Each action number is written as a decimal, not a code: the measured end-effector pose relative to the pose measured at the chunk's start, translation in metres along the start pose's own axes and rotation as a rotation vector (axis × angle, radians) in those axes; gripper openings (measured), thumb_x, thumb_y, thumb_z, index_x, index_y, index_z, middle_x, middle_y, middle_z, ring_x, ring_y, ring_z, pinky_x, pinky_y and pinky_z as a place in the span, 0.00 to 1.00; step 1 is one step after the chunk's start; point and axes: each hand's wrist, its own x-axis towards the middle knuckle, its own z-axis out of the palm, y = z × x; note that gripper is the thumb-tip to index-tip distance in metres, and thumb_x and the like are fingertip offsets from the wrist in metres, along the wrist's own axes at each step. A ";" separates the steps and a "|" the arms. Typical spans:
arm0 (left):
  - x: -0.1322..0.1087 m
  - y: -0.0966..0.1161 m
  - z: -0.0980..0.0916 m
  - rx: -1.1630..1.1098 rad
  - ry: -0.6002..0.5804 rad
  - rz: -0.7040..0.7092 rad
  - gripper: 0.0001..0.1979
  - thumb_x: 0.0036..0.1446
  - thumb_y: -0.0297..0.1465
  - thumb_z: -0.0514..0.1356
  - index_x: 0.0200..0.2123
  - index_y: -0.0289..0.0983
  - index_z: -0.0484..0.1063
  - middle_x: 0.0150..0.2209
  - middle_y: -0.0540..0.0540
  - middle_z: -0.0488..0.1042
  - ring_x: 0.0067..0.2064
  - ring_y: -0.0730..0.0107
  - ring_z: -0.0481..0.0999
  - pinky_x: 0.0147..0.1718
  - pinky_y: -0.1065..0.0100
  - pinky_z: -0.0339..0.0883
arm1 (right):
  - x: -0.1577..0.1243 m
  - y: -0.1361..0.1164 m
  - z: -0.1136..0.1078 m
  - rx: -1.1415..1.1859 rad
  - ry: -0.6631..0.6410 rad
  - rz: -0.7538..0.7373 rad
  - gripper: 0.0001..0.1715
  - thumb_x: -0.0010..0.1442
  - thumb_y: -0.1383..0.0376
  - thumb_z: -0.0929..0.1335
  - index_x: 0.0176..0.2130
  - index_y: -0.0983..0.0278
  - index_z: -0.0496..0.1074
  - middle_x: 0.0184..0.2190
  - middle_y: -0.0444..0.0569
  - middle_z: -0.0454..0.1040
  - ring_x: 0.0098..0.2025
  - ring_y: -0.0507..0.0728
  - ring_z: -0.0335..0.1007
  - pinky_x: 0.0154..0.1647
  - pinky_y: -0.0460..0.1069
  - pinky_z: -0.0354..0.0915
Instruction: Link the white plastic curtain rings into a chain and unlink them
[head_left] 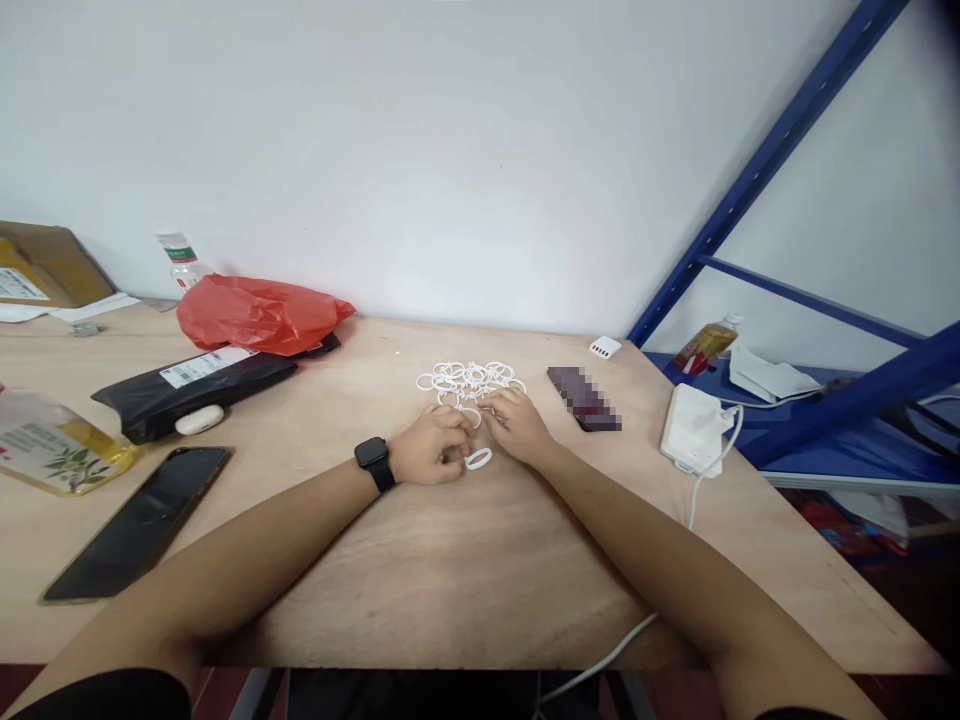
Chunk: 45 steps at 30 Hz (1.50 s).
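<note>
A loose pile of thin white plastic rings (472, 376) lies on the wooden table in front of me. My left hand (431, 445), with a black watch on its wrist, is at the near left of the pile with its fingers curled. A white ring (478, 459) is at its thumb and fingertips. From the right, my right hand (516, 425) reaches to the near edge of the pile, fingers bent and pinched together. Another white ring (472, 417) shows between the two hands, at the right fingertips. The exact finger contact is partly hidden.
Left of my arms are a dark phone (139, 525), a bottle of yellow liquid (64, 450), a white case (199, 420), a black parcel (202, 385) and a red bag (259, 312). Rightward lie another phone (583, 398), a white power strip (691, 430) with cable, and a blue frame (772, 150).
</note>
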 end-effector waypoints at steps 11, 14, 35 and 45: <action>0.001 0.001 -0.001 0.058 0.154 -0.071 0.06 0.59 0.33 0.58 0.34 0.38 0.73 0.35 0.46 0.78 0.39 0.65 0.75 0.45 0.61 0.64 | -0.002 -0.005 0.004 -0.033 -0.124 -0.104 0.04 0.61 0.67 0.69 0.35 0.60 0.75 0.46 0.50 0.72 0.51 0.61 0.64 0.53 0.59 0.58; 0.001 -0.005 -0.001 0.054 0.359 -0.208 0.08 0.61 0.33 0.57 0.41 0.38 0.73 0.37 0.45 0.77 0.39 0.64 0.75 0.43 0.61 0.66 | 0.000 -0.009 0.001 0.048 -0.023 -0.106 0.06 0.64 0.66 0.66 0.38 0.60 0.74 0.44 0.51 0.73 0.49 0.61 0.65 0.51 0.59 0.61; -0.001 -0.003 -0.001 -0.104 0.401 -0.189 0.10 0.63 0.36 0.58 0.40 0.37 0.75 0.34 0.46 0.79 0.35 0.69 0.76 0.38 0.67 0.70 | 0.002 -0.026 -0.005 0.180 -0.102 -0.410 0.07 0.63 0.68 0.63 0.37 0.59 0.71 0.37 0.50 0.76 0.46 0.57 0.71 0.49 0.55 0.69; -0.002 -0.005 0.000 -0.002 0.384 -0.055 0.11 0.63 0.38 0.58 0.38 0.39 0.78 0.33 0.46 0.80 0.33 0.70 0.77 0.36 0.67 0.70 | -0.005 -0.026 -0.004 0.088 0.142 -0.215 0.07 0.65 0.64 0.65 0.40 0.60 0.74 0.35 0.49 0.80 0.37 0.57 0.75 0.40 0.53 0.69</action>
